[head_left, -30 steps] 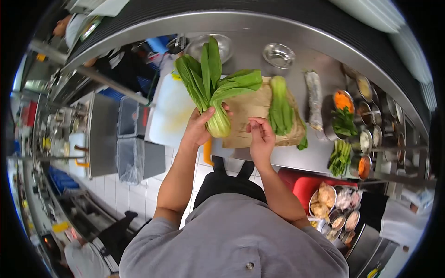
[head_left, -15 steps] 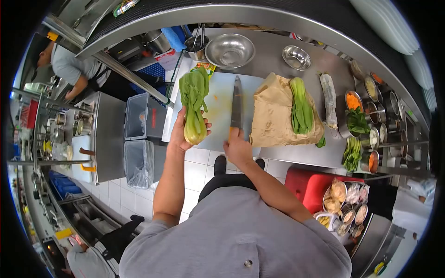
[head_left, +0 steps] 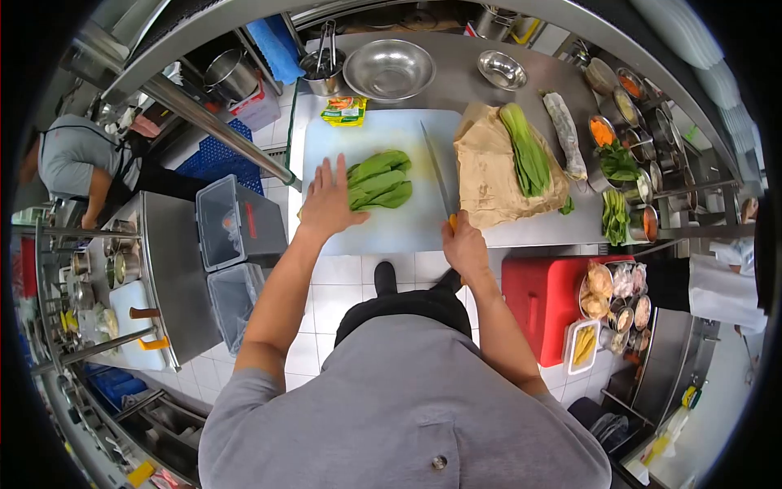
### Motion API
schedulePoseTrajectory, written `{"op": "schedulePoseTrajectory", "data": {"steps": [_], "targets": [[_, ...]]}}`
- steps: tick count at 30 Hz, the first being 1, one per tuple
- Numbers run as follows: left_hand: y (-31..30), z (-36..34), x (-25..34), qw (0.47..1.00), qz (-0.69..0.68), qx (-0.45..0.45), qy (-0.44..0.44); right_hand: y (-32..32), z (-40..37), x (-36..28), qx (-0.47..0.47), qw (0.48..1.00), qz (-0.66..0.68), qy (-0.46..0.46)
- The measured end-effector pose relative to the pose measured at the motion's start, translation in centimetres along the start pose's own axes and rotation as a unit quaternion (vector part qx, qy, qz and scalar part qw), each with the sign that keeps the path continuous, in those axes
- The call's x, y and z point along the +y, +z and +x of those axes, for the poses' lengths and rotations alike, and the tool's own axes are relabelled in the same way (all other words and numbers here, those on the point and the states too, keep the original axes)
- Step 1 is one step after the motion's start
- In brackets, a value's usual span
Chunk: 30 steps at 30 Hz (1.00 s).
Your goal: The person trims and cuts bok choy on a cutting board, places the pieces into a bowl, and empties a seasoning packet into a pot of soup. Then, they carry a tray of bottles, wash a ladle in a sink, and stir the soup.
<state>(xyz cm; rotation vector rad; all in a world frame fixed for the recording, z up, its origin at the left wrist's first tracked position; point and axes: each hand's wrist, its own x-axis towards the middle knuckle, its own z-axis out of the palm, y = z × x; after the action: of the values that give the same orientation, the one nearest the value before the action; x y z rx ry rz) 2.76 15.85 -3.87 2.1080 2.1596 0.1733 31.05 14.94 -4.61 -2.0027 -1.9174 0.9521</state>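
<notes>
- Bok choy [head_left: 380, 181]: lying on white cutting board [head_left: 383, 236], leaves toward 3 o'clock, base mostly hidden by hand; clock centred here, 12 at top of view.
- Left hand [head_left: 330, 205]: 8 o'clock, laid over the base end, fingers spread, not gripping.
- Right hand [head_left: 466, 248]: 4 o'clock, curled round handle of knife [head_left: 439, 173]; hands apart.
- Knife: blade over board at 3 o'clock, tip toward 11; can't tell if blade touches board.
- Brown paper bag [head_left: 485, 167]: 3 o'clock, just beyond knife; second bok choy [head_left: 525, 155] on it.
- Seasoning packet [head_left: 344, 112]: 11 o'clock, at board's far edge.
- Large metal bowl [head_left: 389, 69]: 12 o'clock, behind board.
- Small metal bowl [head_left: 502, 70]: between 1 and 2.
- Utensil pot [head_left: 323, 80]: 11 o'clock, beside large bowl.
- Red board [head_left: 528, 314]: between 4 and 5, below counter edge.
</notes>
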Motion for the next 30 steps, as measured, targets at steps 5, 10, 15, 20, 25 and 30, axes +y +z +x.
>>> {"op": "schedulePoseTrajectory", "data": {"steps": [5, 10, 15, 20, 25, 30], "targets": [[3.6, 3.6, 1.7, 0.985, -0.082, 0.044, 0.143, 0.8, 0.2, 0.9, 0.019, 0.994, -0.098, -0.043], [4.5, 4.0, 2.2, 0.991, -0.064, 0.041, 0.112, -0.4, -2.0, -4.4, 0.067, 0.988, -0.107, -0.086], [4.9, 3.8, 2.4, 0.989, -0.056, 0.072, 0.116, 3.7, -0.2, -3.9, -0.005, 0.978, -0.175, -0.116], [4.6, 3.3, 2.0, 0.994, -0.05, 0.031, 0.094, 3.9, 0.9, -3.2, -0.042, 0.976, -0.181, -0.117], [3.3, 2.4, 1.7, 0.995, -0.076, 0.029, 0.055, 2.6, 0.6, -3.5, -0.051, 0.982, -0.149, -0.104], [1.9, 5.7, 5.6, 0.973, -0.188, 0.065, 0.12, -0.7, -0.2, -3.0, 0.058, 0.994, -0.043, -0.077]]}}
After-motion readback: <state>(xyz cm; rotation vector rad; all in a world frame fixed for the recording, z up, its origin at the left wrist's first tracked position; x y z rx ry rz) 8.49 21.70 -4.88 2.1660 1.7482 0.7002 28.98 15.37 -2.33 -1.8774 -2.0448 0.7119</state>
